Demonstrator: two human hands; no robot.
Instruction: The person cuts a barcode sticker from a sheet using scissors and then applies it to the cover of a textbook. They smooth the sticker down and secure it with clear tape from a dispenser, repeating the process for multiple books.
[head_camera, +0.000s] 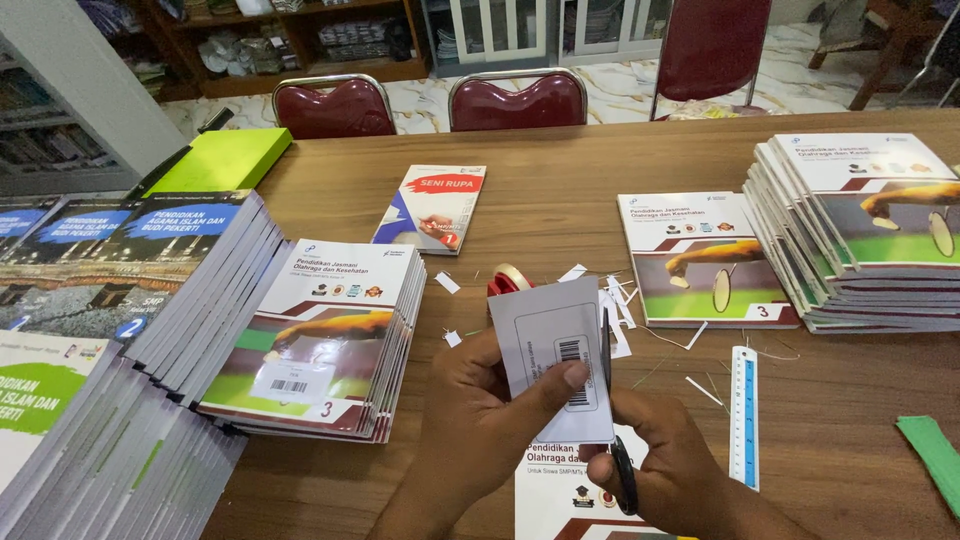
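My left hand (490, 415) pinches a white paper sheet with barcode labels (550, 340), thumb pressed on its lower part. My right hand (670, 470) grips black scissors (612, 400) whose blades run up along the sheet's right edge. Both hands hover over a white-and-maroon book (555, 495) lying at the table's near edge. Just behind the sheet a tape roll on a red holder (510, 278) peeks out, with white paper strips (620, 305) scattered around it.
A stack of sport-cover books (325, 335) with a barcode label lies left of my hands, taller stacks (150, 270) farther left. One matching book (700, 260) and a high pile (860, 225) lie right. A ruler (743, 410), green paper (935, 455), a thin booklet (432, 208), a green folder (222, 160) and maroon chairs (515, 100) are around.
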